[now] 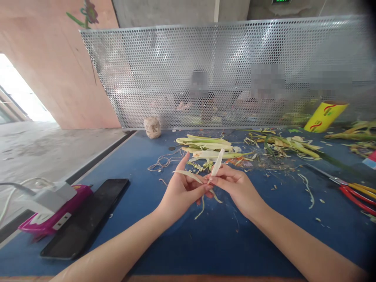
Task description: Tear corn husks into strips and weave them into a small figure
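Both hands meet above the middle of the blue table. My left hand pinches thin pale leaf strips between thumb and fingers, with its index finger stretched upward. Thumb and fingers of my right hand close on a wider whitish leaf strip that stands up from the grip. Narrow ends dangle below the fingertips, where the strips cross; how they are joined there is hidden. Just beyond the hands lies a pile of pale green husk leaves, with small yellowish bits in front of it.
At left are a black phone, a magenta power strip and a white charger. Red-handled scissors lie right. Scraps, a yellow roll and a wrapped lump sit before a perforated metal screen; people sit behind it.
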`<action>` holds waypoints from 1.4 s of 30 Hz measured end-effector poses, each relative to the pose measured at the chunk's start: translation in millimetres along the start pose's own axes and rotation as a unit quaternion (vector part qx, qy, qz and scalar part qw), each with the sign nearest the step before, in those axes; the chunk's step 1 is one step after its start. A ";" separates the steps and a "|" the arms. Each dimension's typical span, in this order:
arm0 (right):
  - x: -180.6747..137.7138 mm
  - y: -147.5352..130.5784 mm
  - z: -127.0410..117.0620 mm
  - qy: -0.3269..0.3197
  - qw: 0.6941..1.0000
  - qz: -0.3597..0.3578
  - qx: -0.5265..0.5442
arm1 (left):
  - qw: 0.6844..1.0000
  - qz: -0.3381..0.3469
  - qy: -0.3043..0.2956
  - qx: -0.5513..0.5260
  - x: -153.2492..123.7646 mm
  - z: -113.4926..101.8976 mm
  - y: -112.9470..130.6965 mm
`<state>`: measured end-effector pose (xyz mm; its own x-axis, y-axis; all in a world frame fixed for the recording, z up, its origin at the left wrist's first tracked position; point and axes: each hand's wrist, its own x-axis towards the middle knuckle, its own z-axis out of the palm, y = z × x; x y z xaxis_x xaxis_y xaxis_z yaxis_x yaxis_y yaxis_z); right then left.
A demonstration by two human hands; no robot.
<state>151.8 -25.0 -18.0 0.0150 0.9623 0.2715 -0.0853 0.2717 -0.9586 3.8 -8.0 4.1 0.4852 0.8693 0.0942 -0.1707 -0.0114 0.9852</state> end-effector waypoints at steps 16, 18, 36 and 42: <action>-5.0 -9.8 -6.6 -0.104 0.976 0.020 -0.192 | 0.999 0.018 0.032 -0.035 1.5 -5.2 6.4; -4.5 -8.6 -7.7 -0.117 0.972 0.025 -0.200 | 0.999 0.014 0.036 -0.024 1.3 -5.4 6.3; 1.5 -9.4 -18.4 -0.172 0.978 0.079 -0.082 | 1.000 -0.023 -0.008 0.010 3.9 -10.6 12.8; 1.7 2.1 -10.0 -0.182 0.978 0.091 -0.046 | 0.998 -0.015 0.002 0.054 4.1 -9.4 10.6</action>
<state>161.6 -22.7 -20.4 -0.3500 0.9321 0.0933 0.0358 0.1128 -0.9930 -4.1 0.1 13.5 0.4856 0.8718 0.0646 -0.0625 -0.0391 0.9973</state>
